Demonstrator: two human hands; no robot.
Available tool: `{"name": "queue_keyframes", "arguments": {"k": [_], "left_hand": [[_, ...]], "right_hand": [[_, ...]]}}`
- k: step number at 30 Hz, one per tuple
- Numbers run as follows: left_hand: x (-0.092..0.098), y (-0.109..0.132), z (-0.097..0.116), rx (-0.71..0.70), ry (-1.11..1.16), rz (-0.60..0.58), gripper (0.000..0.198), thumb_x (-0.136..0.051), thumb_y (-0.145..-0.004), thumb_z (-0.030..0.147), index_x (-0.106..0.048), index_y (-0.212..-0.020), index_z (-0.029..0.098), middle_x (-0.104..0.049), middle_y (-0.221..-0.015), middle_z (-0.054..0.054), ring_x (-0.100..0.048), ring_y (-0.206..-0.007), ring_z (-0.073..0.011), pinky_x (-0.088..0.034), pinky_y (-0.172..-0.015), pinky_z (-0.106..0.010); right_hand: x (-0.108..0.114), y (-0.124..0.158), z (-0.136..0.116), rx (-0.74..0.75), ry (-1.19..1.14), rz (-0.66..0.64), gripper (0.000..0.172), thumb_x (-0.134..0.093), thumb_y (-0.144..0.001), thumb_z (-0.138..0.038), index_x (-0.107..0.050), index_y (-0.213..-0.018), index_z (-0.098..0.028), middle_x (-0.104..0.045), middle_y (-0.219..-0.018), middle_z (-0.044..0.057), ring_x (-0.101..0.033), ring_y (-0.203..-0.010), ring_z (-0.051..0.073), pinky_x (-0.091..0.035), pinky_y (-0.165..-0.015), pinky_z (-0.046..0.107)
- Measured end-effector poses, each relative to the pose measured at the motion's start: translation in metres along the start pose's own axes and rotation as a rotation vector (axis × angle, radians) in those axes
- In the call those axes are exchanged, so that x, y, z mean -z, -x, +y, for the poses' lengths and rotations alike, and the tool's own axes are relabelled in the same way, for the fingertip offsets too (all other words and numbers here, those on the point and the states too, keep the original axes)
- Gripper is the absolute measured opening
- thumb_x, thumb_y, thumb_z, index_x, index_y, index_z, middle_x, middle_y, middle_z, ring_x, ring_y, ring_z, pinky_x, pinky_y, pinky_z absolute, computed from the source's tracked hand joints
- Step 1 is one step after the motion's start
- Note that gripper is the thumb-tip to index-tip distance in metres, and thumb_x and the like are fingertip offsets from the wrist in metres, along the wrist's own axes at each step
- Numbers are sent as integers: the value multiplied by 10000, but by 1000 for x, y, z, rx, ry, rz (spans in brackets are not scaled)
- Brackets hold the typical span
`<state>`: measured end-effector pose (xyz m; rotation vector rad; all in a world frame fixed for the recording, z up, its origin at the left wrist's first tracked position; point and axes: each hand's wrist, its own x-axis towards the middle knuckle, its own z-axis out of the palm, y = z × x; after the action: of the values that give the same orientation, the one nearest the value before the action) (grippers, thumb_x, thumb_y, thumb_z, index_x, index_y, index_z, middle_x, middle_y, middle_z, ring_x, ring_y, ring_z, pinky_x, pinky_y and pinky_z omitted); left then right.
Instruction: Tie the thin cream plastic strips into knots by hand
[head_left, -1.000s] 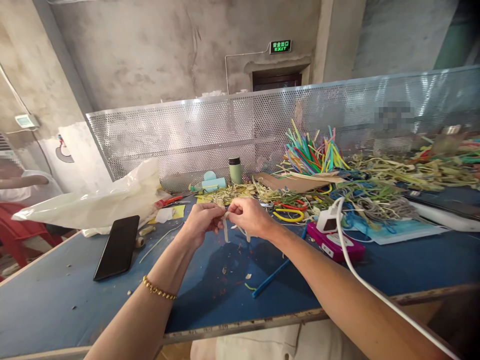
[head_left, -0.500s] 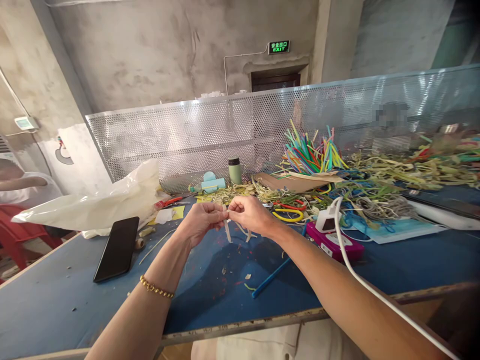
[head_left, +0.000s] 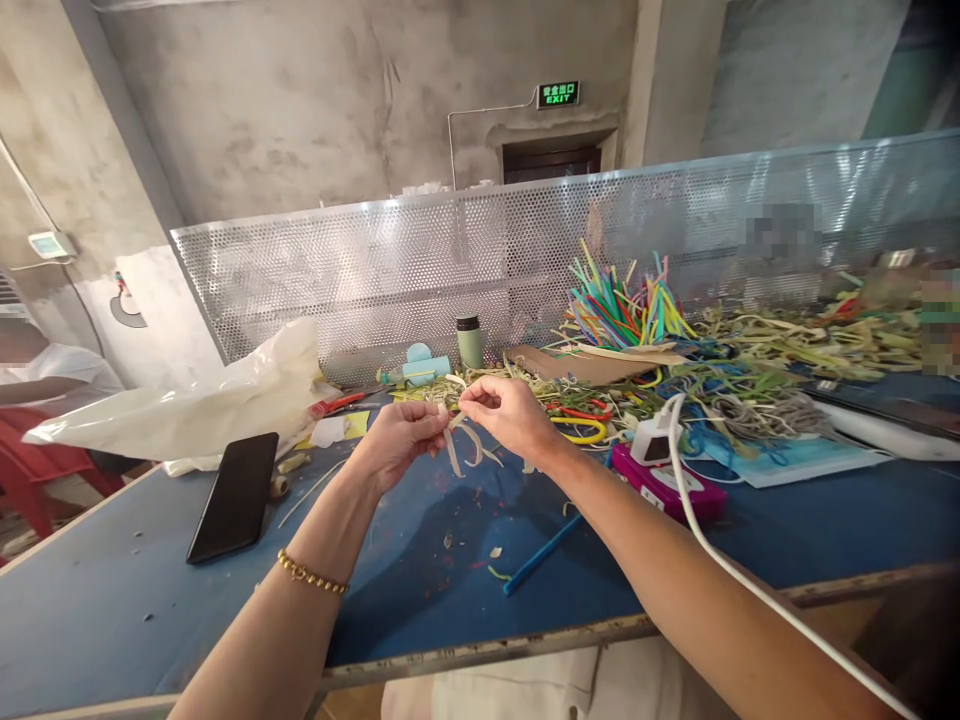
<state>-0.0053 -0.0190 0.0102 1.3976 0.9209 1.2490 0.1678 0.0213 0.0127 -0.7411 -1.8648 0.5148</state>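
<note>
At the near edge of the blue tabletop point(head_left: 420, 585), a blue rod point(head_left: 544, 553) lies aslant, its far end hidden behind the right forearm. A white cable point(head_left: 709, 550) runs across that forearm in view, from a white plug point(head_left: 654, 443) on a purple power block point(head_left: 660, 488). On the left, well apart from the fingers, a black phone point(head_left: 234, 497) lies flat.

The left hand point(head_left: 409, 437) pinches a pale strip point(head_left: 454, 450) between thumb and forefinger, the other fingers curled in. The strip's loose ends hang just below these fingertips, one nearly straight, one curled round toward the right hand point(head_left: 506, 415). That hand is held just beside it, thumb and forefinger bent toward each other; whether they grip any of the strip I cannot really tell.

Directly beyond the hands, plant scraps crowd the surface, with a yellow loop point(head_left: 577, 431) to the right and a red-handled tool point(head_left: 334, 403) to the left, beside a plastic bag point(head_left: 217, 390). Farther back stand a green flask point(head_left: 470, 345) and a bunch of coloured stems point(head_left: 622, 305), a sheet of cardboard point(head_left: 592, 366) lying between, before a perforated metal panel point(head_left: 375, 270).
</note>
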Motion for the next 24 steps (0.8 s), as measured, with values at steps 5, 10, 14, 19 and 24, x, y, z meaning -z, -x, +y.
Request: {"name": "queue_keyframes", "arguments": {"k": [5,10,14,19,24], "left_hand": [[-2,1,1,-21,-42,6,269,-797,-668,343,-664,-654,110,-575,-558,-27,-482,-512,-91,-362,-514,-236],[-3,1,1,-20,-74,-1,249,-776,-697,338,-674,-664,113,-567,-547,-25,-467,-497,-85,-342,-494,-232],[-4,1,2,-29,-95,24,204,-784,-677,284,-671,-652,116,-563,-552,-16,-473,-509,-84,-340,-495,-227],[-4,1,1,-34,-91,-11,229,-775,-699,321,-680,-674,114,-573,-573,-20,-470,-518,-82,-343,-503,-228],[-3,-1,-2,-51,-83,-10,250,-838,-610,281,-681,-713,117,-580,-599,-5,-482,-534,-82,-340,-508,-224]], "right_hand": [[-6,1,3,-28,-42,21,41,-658,-742,-170,-628,-752,-144,-674,-705,33,-601,-619,124,-485,-595,246],[-11,2,8,14,-57,6,87,-662,-752,-173,-605,-815,-153,-655,-730,25,-602,-648,125,-491,-616,251],[-11,3,8,3,-21,17,132,-664,-753,-176,-602,-868,-158,-633,-719,13,-594,-643,128,-480,-611,254],[-11,4,5,-13,30,16,122,-651,-758,-158,-595,-865,-159,-603,-679,-3,-569,-615,124,-451,-587,249],[-12,3,5,-30,20,28,124,-667,-756,-161,-584,-849,-158,-602,-672,-4,-571,-609,127,-447,-583,252]]}}
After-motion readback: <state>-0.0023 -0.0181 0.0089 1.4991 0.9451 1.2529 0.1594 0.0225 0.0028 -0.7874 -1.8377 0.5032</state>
